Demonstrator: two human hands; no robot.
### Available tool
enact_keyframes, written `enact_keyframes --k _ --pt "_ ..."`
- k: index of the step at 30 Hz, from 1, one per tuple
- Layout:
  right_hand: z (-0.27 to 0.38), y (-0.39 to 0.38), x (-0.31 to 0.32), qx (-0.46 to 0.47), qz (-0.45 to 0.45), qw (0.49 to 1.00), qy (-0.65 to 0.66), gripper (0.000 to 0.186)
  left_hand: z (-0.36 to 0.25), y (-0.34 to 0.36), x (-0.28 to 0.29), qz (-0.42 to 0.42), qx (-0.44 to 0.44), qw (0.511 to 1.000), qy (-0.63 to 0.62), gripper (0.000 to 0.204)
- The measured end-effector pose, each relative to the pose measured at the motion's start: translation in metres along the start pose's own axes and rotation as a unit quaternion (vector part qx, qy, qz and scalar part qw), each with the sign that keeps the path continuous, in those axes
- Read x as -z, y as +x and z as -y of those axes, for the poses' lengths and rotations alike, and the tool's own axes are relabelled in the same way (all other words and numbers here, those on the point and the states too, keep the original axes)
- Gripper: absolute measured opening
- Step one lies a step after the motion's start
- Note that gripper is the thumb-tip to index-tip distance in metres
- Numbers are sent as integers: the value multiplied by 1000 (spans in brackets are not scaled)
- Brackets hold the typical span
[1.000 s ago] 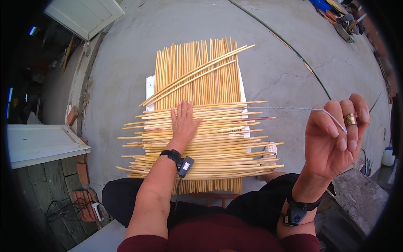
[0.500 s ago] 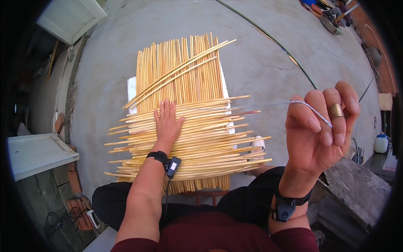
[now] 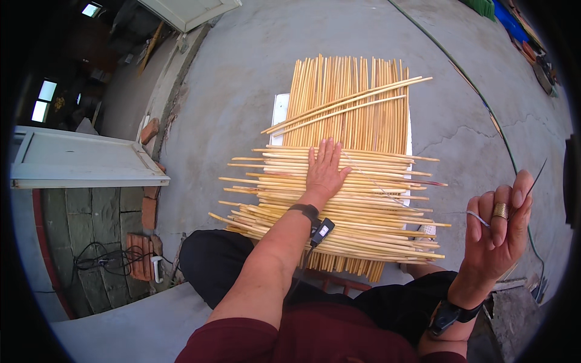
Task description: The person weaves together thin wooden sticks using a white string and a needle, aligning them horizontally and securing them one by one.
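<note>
Pressing flat on the pale yellow bamboo-stick mat [image 3: 339, 181], the person's left hand [image 3: 324, 172] lies palm down with its fingers [image 3: 321, 154] spread wide and straight, gripping nothing. Under those fingers run the crosswise sticks, stacked in a loose band; beyond the fingertips the lengthwise sticks stand packed side by side, and three long loose sticks [image 3: 348, 106] lie slanted across them, well past the fingertips. The mat rests on a white flat counter [image 3: 279, 112], whose edge shows to the left of the lengthwise sticks. A black wrist strap with a small clipped device [image 3: 318, 221] sits on the left wrist.

The right hand [image 3: 499, 236] is raised off to the right of the mat, apart from it, palm towards the person. Its fingers [image 3: 520, 193] are curled narrow, thumb and forefinger pinching a thin pale thread [image 3: 448, 212] that stretches from the pinch leftward to the sticks near the mat's right edge. A gold ring [image 3: 500, 210] shows on one finger, and a black band [image 3: 451, 313] wraps that wrist.

Beneath everything is a grey concrete floor [image 3: 242, 78], with a thin dark hose [image 3: 478, 91] curving across it beyond the right fingers. Far left of the left fingers lies a white panel [image 3: 85, 160].
</note>
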State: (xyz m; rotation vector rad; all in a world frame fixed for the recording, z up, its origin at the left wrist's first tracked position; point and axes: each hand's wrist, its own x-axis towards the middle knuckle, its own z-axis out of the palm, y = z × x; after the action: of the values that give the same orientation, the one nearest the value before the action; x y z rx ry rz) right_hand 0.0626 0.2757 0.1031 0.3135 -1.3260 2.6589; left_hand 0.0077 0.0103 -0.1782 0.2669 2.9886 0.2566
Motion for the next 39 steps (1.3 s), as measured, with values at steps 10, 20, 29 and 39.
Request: enact_keyframes --k 10,20,29,39 --pt "-6 -26 -6 -53 2 997 -50 24 -2 -2 4 -1 13 1000 -9 71" --pt "37 -56 -1 -251 129 942 -181 18 -15 2 -9 -47 -17 999 17 68" --pt "7 -81 -27 -207 499 770 -341 11 -6 2 -13 -45 -17 997 62 66" --pt "-6 -92 -30 -206 410 821 -338 11 0 0 -14 -45 -22 995 83 67"
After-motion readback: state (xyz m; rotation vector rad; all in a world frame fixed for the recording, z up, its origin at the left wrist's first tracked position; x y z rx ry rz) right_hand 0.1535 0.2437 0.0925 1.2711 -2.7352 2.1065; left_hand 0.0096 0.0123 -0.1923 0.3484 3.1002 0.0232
